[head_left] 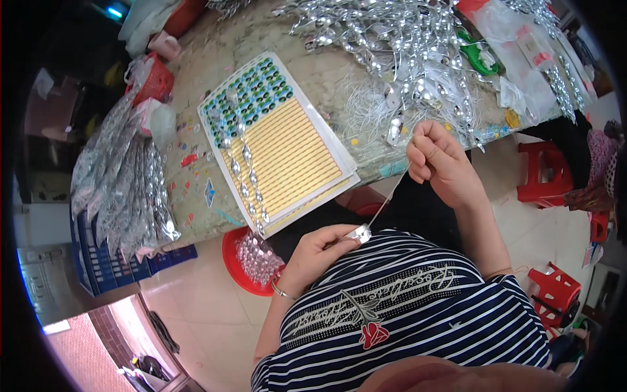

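Close to my striped shirt, my left hand [320, 255] pinches a small shiny silver piece [360, 233] between thumb and fingers. A thin pale string [394, 191] runs slanting up from that piece. At the string's upper end, by the table's front edge, my right hand [445, 163] is closed on it with thumb and forefinger. Just beyond the right hand lies a tangle of silver twisted strands [418, 72] with loose white string [369, 98]. Sticker sheets [287, 157], blue-green above and gold below, lie left of my hands, with two silver strands [245, 157] across them.
A bundle of silver strands [124, 176] hangs over the table's left edge above a blue crate [104, 261]. Below the table stands a red basin [230, 251] of shiny pieces. Red stools [542, 173] are at right. A green dish [477, 52] sits at the far right.
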### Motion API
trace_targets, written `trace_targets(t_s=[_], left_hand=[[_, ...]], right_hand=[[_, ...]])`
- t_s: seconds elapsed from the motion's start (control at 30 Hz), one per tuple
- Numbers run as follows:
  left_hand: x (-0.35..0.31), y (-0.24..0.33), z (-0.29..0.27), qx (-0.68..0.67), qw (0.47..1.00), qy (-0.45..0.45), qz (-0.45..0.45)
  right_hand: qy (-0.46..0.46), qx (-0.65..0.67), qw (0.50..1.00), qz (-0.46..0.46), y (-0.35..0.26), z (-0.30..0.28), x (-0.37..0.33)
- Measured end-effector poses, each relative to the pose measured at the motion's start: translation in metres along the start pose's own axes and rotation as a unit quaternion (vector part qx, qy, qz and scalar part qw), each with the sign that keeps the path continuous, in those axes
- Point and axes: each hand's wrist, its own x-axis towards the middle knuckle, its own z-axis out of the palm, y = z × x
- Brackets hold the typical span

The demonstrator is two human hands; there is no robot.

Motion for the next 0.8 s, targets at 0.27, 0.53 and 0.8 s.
trace_targets(t_s=[0.27, 0.53, 0.8], left_hand=[[-0.022, -0.046, -0.025, 0.037, 0.992, 0.122, 0.004], [0.013, -0.004, -0.049, 0.038, 0.937, 0.316, 0.144], [0.053, 0.034, -0.083, 0.093, 0.898, 0.407, 0.136]], right_hand=[[0.051, -0.019, 0.998, -0.025, -0.013, -0.02, 0.011], [0.043, -0.051, 0.998, -0.011, -0.003, -0.027, 0.022], [0.044, -0.15, 0.988, -0.013, -0.014, -0.036, 0.029]])
